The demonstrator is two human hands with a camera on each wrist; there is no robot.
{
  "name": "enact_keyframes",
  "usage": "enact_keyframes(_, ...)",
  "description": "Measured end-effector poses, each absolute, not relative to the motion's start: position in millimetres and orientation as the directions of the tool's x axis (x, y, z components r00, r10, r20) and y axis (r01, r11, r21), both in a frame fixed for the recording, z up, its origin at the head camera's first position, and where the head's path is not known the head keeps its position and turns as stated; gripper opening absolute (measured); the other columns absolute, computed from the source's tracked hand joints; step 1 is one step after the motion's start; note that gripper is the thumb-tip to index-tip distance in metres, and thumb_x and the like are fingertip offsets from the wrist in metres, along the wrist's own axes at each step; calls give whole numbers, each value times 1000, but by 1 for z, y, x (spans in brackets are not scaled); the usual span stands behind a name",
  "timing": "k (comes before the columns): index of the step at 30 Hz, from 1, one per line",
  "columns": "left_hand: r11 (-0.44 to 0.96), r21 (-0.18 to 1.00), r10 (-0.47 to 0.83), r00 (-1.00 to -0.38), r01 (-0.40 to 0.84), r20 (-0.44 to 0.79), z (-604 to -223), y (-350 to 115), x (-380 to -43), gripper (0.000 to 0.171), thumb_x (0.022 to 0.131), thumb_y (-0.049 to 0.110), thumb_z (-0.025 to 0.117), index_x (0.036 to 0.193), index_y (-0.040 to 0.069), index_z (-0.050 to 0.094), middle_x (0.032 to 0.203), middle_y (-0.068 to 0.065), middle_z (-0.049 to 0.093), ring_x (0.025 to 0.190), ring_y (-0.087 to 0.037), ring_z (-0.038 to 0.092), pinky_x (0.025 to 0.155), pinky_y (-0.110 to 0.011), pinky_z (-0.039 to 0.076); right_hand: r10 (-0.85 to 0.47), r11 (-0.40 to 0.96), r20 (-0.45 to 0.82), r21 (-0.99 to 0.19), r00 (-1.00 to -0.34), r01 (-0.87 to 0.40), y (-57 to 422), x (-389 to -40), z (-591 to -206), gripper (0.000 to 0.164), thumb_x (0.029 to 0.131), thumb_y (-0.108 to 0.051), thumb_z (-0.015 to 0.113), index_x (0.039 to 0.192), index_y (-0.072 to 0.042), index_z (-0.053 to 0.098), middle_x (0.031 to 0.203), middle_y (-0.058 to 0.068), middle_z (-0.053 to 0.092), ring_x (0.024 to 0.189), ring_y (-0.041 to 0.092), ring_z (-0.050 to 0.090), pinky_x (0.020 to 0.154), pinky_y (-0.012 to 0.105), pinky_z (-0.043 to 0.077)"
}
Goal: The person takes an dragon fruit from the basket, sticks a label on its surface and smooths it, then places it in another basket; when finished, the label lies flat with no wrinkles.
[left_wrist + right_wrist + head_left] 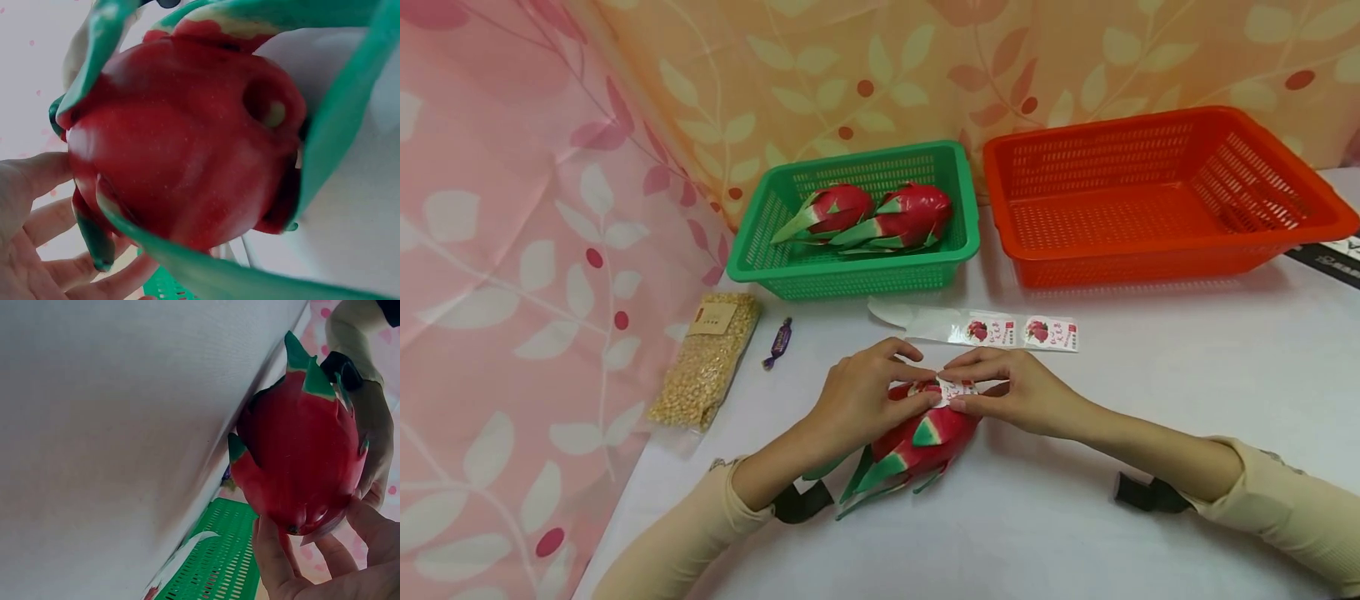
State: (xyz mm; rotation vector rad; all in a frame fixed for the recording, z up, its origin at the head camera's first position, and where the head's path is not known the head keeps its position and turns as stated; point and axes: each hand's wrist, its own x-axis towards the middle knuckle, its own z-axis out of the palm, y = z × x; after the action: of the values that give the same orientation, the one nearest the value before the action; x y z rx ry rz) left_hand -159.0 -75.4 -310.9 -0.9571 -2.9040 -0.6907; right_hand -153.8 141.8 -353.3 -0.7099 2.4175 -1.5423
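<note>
A red dragon fruit point(936, 437) with green-tipped scales lies on the white table, its long leaves pointing toward the lower left. At its upper end is a small white sticker point(956, 390) with a red fruit picture. My left hand point(867, 390) pinches the sticker's left side between thumb and index finger. From the other side, my right hand point(1018, 390) pinches its right edge. The left wrist view shows the dragon fruit point(181, 144) close up, hiding the sticker. In the right wrist view, right-hand fingers point(275, 556) touch the fruit's end.
A green basket point(850, 282) holds two dragon fruits point(917, 212). Beside it stands a red basket point(1120, 262). A strip of stickers point(992, 330) lies in front of them. At left are a bag of yellow kernels point(707, 367) and a purple-wrapped candy point(778, 343).
</note>
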Motion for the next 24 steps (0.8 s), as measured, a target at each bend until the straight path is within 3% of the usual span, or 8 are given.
enact_keyframes(13, 716, 395, 607, -793, 575, 55, -311, -76, -161, 38, 79, 41, 68, 112, 22, 67, 121, -2, 56, 103, -15, 56, 78, -40, 48, -482, 359, 81, -890, -872, -281, 141, -154, -349, 33, 78, -27, 73, 110, -17, 69, 106, -3, 64, 101, 10, 57, 75, 28, 54)
enact_keyframes(24, 633, 476, 681, -731, 611, 31, -312, -88, -165, 41, 83, 36, 66, 119, 16, 63, 123, -7, 57, 112, -18, 54, 85, -35, 51, -478, 419, 119, -840, -870, -345, 145, -155, -354, 33, 77, -26, 74, 109, -18, 69, 103, -3, 68, 97, 9, 60, 68, 23, 52)
